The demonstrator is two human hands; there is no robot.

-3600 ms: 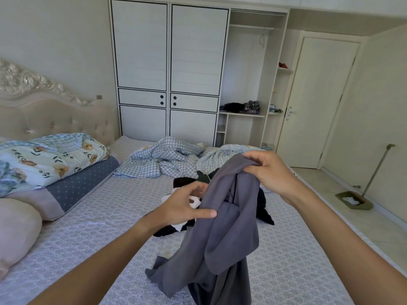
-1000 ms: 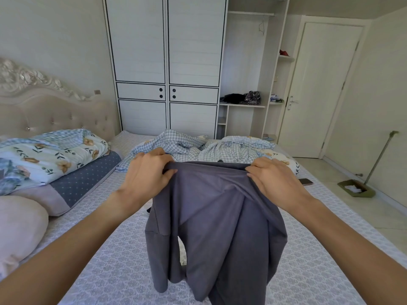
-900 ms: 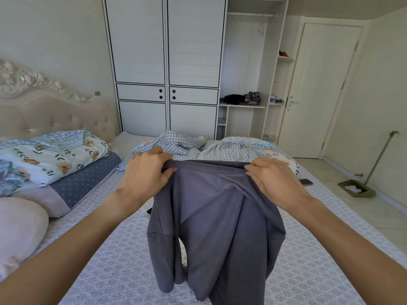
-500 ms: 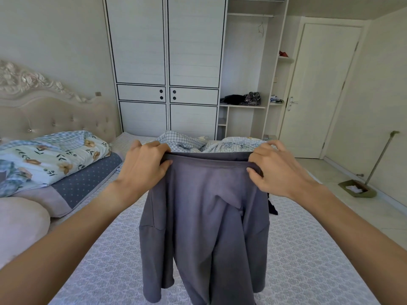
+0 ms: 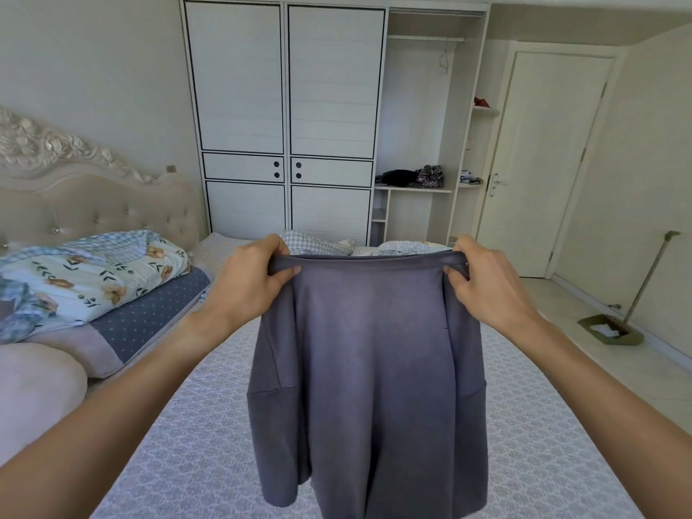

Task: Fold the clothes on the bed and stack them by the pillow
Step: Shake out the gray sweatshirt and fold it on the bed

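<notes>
Both hands were raised over the bed, and a grey garment was held up between them by its top edge, hanging flat above the mattress. That edge was pinched by the left hand at one corner and by the right hand at the other. A pink pillow was seen at left.

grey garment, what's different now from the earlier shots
The grey garment was a twisted bunch, held up by the right hand with the left hand only at its side. Since then the left hand has taken hold too; both pinch its top edge, have moved apart and lifted it, so it hangs flat above the bed. The floral quilt and pillows have not moved.
</notes>
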